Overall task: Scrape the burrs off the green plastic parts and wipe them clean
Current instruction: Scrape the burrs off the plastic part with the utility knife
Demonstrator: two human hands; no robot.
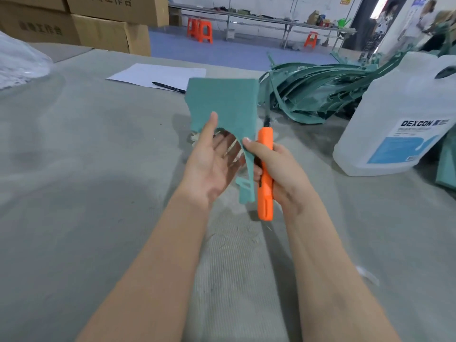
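I hold a flat green plastic part [222, 99] upright over the grey table [86, 156]. It has a curved cut-out and a narrow strip running down. My left hand [209, 164] faces palm up, thumb on the part's front and fingers behind it, seen through the cut-out. My right hand [281, 169] grips an orange utility knife [265, 193] with the blade end pointing away from me. Its thumb presses the narrow strip of the part against the knife body.
A pile of green plastic parts [315, 90] lies at the right rear, beside a large translucent DEXCON jug [399, 114]. A sheet of paper [158, 75] with a pen [169, 87] lies behind the part. Cardboard boxes [98, 28] and a plastic bag [19, 62] sit far left.
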